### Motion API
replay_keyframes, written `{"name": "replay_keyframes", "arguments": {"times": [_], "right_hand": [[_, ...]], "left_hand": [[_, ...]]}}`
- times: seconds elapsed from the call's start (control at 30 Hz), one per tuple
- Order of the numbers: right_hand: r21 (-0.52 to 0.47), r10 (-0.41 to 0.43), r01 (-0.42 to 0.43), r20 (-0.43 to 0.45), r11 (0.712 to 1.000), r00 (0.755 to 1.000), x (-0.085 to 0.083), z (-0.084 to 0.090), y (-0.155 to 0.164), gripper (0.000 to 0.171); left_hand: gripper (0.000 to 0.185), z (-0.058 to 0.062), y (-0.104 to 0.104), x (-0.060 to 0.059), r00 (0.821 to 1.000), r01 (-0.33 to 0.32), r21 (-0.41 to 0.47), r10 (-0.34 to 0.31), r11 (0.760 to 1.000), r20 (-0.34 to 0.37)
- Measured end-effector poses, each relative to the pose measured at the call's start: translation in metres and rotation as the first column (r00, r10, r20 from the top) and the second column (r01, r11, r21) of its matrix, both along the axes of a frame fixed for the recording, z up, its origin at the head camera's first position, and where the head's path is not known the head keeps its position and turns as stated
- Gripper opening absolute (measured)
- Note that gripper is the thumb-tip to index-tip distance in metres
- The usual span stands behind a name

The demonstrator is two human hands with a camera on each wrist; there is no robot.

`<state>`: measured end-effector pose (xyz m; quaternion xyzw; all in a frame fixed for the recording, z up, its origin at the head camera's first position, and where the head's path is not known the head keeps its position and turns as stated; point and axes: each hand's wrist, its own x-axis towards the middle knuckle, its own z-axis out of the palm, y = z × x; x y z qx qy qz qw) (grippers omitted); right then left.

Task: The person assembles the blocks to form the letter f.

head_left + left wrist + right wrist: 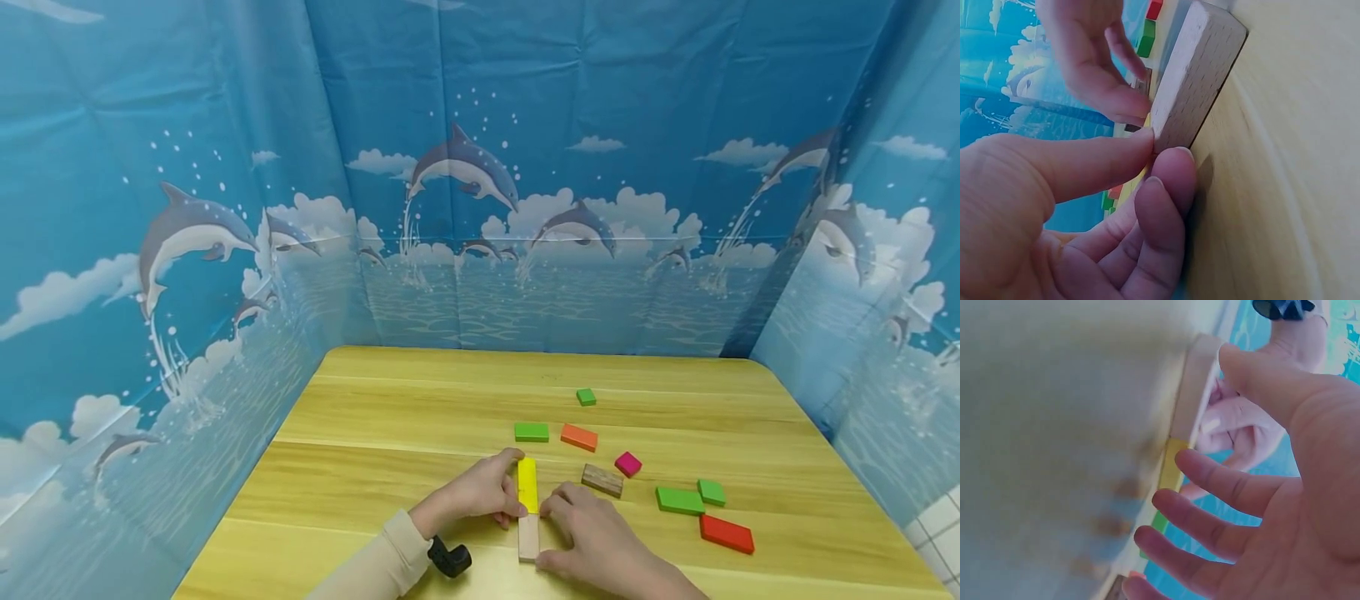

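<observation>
A yellow block (527,483) and a plain wooden block (528,540) lie end to end in one line on the table. My left hand (480,492) grips the yellow block along its length, the index fingertip at its far end and the thumb by the joint. In the left wrist view, the thumb tip sits at that joint beside the plain block (1194,69), other fingers curled beneath. My right hand (588,537) is to the right of the line, fingers spread. Its thumb is at the plain block's near end, as the right wrist view also shows.
Beyond the hands lie a green block (532,432), an orange block (579,437) and a small green block (587,397). Rightward are a brown wood-grain block (602,481), a magenta block (628,464), a longer green block (680,500) and a red block (727,534). A dolphin-print curtain (480,308) surrounds the table.
</observation>
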<state>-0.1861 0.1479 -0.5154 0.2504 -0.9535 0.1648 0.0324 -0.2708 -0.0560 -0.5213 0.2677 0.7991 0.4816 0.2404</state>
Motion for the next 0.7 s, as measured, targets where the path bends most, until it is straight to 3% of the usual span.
{"name": "replay_keyframes", "arguments": {"times": [0.17,0.33,0.7], "right_hand": [[-0.058,-0.023,0.021,-0.039,0.998,0.999,-0.001,0.008,0.007,0.054],[-0.091,-0.099,0.097,-0.016,0.991,0.995,-0.008,0.015,0.014,0.045],[-0.204,-0.267,0.266,0.024,0.942,0.963,-0.029,0.02,0.038,0.036]], "left_hand": [[0.083,-0.001,0.0,0.001,1.0,-0.003,0.022,0.002,1.0,0.025],[0.083,-0.002,-0.001,0.0,0.998,-0.003,0.051,0.0,0.999,0.059],[0.084,-0.006,-0.001,-0.002,0.997,0.012,0.095,-0.019,0.995,0.075]]}}
